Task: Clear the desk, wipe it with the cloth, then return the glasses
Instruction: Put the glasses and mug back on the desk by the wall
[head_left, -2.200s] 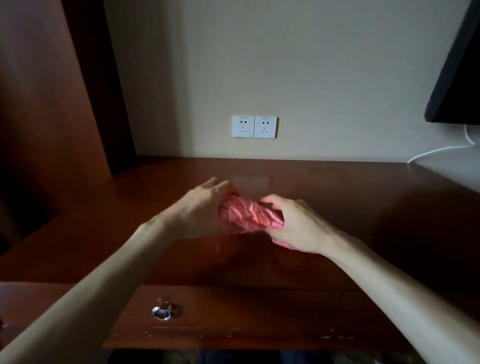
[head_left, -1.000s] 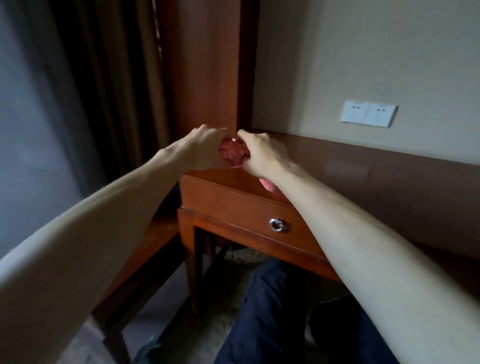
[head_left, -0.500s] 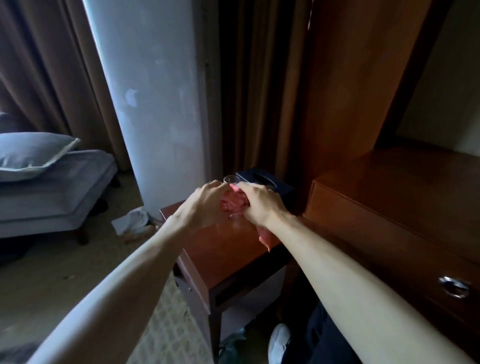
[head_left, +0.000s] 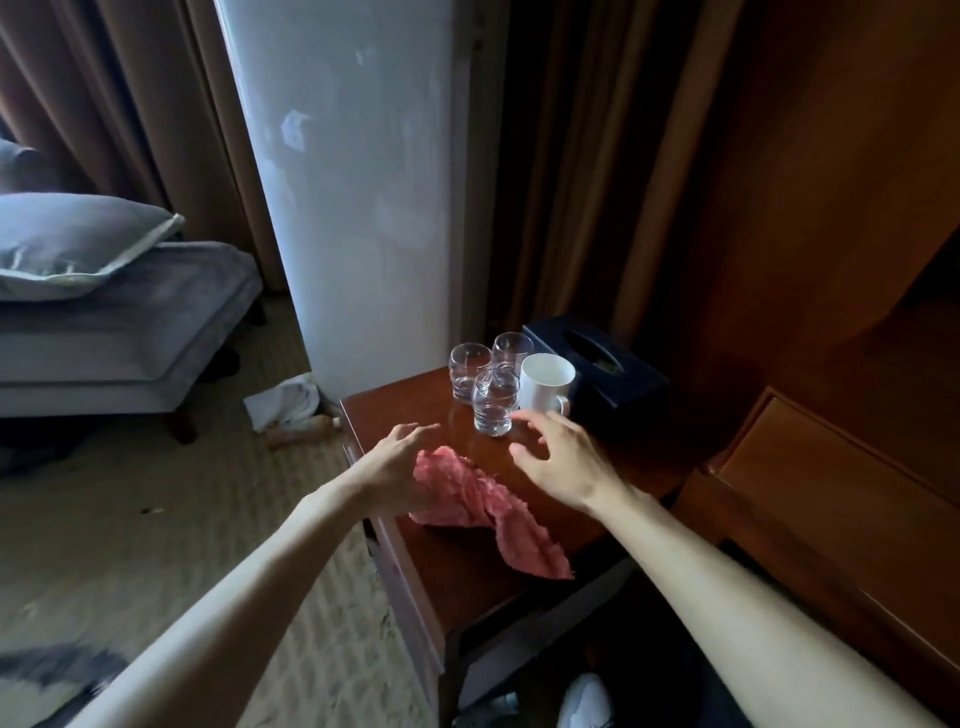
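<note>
A pink cloth (head_left: 488, 512) lies crumpled on the small side table (head_left: 467, 587), one corner hanging toward the front edge. My left hand (head_left: 397, 465) hovers over the cloth's left end with fingers spread and holds nothing. My right hand (head_left: 558, 460) is open just right of the cloth, its fingertips close to the nearest glass (head_left: 493, 408). Two more clear glasses (head_left: 469, 369) (head_left: 511, 353) stand behind it, beside a white mug (head_left: 545, 382). The desk (head_left: 831, 499) is at the right.
A dark tissue box (head_left: 597, 366) sits behind the mug. A white pillar (head_left: 353, 182) and brown curtains rise behind the side table. A grey couch with a pillow (head_left: 78, 244) is at the left. White cloth items (head_left: 283, 400) lie on the carpet.
The view swung left from the desk to the side table. Both hands carried the bunched pink cloth there, let it go on the tabletop and opened.
</note>
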